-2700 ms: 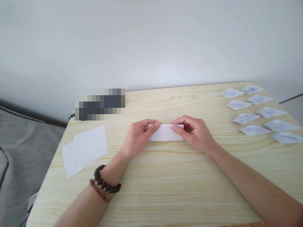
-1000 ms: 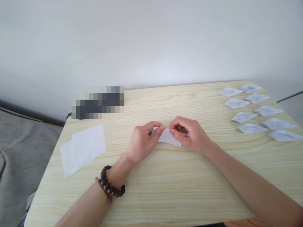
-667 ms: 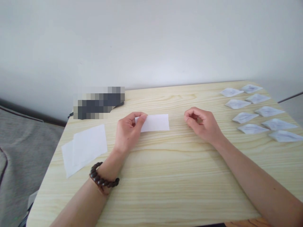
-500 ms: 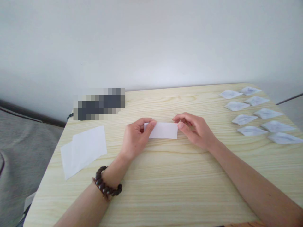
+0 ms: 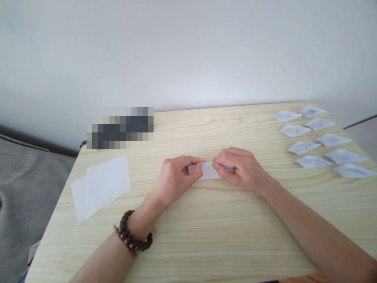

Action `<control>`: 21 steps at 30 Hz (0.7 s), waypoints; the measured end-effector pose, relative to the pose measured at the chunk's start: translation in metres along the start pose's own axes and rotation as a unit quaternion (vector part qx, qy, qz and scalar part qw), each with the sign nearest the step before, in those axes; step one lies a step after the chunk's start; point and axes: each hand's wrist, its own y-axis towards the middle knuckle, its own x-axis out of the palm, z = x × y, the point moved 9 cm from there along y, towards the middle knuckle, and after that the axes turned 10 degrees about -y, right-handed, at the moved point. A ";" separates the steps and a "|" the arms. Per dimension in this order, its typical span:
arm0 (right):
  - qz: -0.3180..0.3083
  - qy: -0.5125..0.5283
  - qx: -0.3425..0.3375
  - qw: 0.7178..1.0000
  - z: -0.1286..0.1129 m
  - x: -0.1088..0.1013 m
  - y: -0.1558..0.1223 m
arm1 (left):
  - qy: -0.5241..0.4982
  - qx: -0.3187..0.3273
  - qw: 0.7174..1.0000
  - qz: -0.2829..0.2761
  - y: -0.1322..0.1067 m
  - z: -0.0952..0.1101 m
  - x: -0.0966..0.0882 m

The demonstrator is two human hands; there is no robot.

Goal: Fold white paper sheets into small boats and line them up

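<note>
A narrow folded strip of white paper (image 5: pixel 207 171) is held between both hands over the middle of the wooden table (image 5: pixel 218 236). My left hand (image 5: pixel 180 177), with a dark beaded bracelet (image 5: pixel 134 236) at its wrist, pinches the paper's upper edge left of centre. On the other side my right hand (image 5: pixel 240 167) pinches the same edge with thumb and forefinger, a short gap from the left. Fingers cover both ends of the strip in part.
Two overlapping white paper sheets (image 5: pixel 107 182) lie at the left. Several folded, pointed white paper pieces (image 5: pixel 312 161) sit in rows at the right. A pixelated dark object (image 5: pixel 122 127) is at the back left, before the pale wall (image 5: pixel 206 51).
My right hand has moved inward from the strip's right end and now pinches its upper edge. My left hand has shifted right and slightly nearer, with the paper lower in view.
</note>
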 end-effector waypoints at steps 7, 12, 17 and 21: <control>0.040 0.020 0.072 0.996 0.025 -0.023 -0.002 | 0.087 -0.012 0.994 0.059 0.009 -0.013 -0.031; -0.005 0.046 0.065 0.997 0.021 -0.012 -0.001 | 0.046 -0.028 0.998 0.020 0.009 -0.017 -0.026; -0.034 0.070 0.051 0.996 0.011 0.004 0.000 | 0.041 0.076 0.993 -0.082 0.005 0.003 0.001; -0.043 0.052 0.048 0.997 0.017 0.001 -0.001 | 0.061 0.089 0.990 -0.088 0.005 0.003 0.000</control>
